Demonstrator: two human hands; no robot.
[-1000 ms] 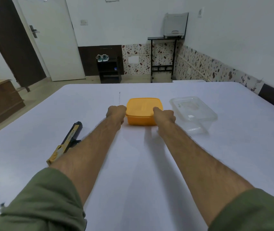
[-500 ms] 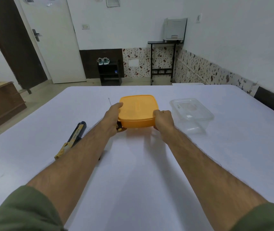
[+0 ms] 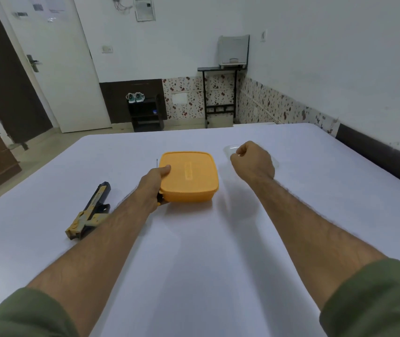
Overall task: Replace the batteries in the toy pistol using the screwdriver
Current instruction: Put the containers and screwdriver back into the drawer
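Head view: the left hand [image 3: 154, 184] grips the left side of the orange box [image 3: 188, 177], thumb laid flat along the near-left part of its lid and the other fingers hidden below and behind the box wall; a small dark and yellow object shows just under that hand at the box's near-left corner, too hidden to name; the right hand [image 3: 252, 161] hangs apart from the box, to its right, fingers curled into a loose fist with nothing visible in it, above a clear tub [image 3: 229, 149] of which only a far-left corner and a right edge show; whether the fist touches the tub cannot be told; the box stands closed on the bed [image 3: 315, 215], about the middle of the white sheet, toward the far edge; a thin metal pin [image 3: 157, 163] stands just beyond the left hand, at the box's far-left corner; the pistol [image 3: 89, 211], yellow and black, lies flat on the sheet well left of the box, near the left edge, its muzzle pointing away and its grip partly behind the left forearm; both forearms are bare, with green sleeves [image 3: 28, 314] at the near edge.
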